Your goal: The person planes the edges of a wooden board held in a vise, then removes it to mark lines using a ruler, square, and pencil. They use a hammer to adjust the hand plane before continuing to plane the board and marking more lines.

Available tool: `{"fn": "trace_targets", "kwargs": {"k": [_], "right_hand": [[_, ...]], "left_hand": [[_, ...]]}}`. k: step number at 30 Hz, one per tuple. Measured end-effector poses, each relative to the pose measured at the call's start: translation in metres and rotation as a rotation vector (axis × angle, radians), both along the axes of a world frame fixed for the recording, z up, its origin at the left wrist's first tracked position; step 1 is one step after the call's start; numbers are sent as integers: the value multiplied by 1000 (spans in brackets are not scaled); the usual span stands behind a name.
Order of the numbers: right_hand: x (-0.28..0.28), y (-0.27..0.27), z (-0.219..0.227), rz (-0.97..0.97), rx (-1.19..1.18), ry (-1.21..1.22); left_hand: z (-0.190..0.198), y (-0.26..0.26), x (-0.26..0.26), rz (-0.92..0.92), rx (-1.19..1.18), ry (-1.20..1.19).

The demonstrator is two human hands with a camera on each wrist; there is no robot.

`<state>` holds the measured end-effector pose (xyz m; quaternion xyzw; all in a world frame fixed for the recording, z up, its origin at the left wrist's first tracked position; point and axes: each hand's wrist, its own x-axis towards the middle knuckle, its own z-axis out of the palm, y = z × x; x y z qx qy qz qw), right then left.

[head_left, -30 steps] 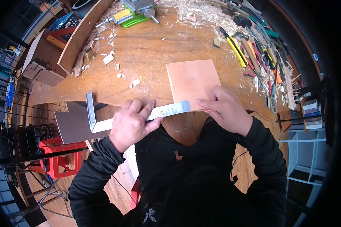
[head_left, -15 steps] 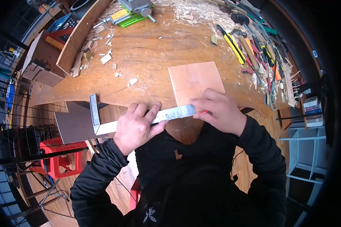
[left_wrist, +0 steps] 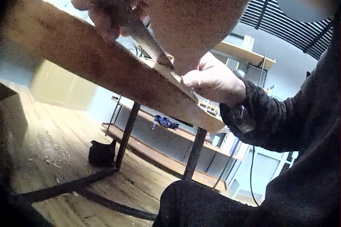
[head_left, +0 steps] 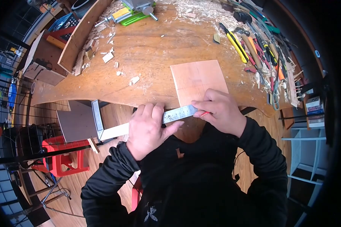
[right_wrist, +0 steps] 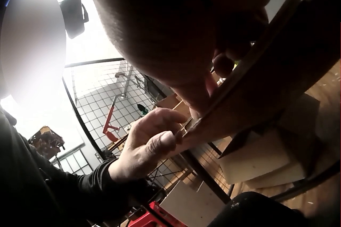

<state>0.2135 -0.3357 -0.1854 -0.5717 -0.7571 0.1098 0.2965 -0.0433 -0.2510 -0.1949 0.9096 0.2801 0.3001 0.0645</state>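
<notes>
Left hand [head_left: 149, 128] clamped on L-shaped steel square [head_left: 140, 123]; right hand [head_left: 219, 111] pinching red pencil [head_left: 204, 112] beside thin square wooden board [head_left: 199, 81]; ruler markings unreadable.

Black long-sleeved top worn, sleeves drawn down to wrists; small pale print seen at front hem; hands bare.
</notes>
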Motion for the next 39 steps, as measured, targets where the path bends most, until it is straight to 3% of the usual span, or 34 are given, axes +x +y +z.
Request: {"fn": "trace_targets", "kwargs": {"k": [9, 14, 20, 26, 39], "right_hand": [[9, 1, 5, 28, -72, -4], [27, 9, 8, 98, -297, 312], [35, 14, 7, 137, -423, 391], [44, 20, 0, 42, -540, 697], [35, 20, 3, 13, -523, 590]], "left_hand": [[-5, 10, -5, -93, 45, 48], [-6, 12, -4, -110, 53, 27], [-6, 11, -2, -103, 58, 6], [-7, 15, -5, -103, 82, -13], [-9, 15, -3, -78, 96, -34]]}}
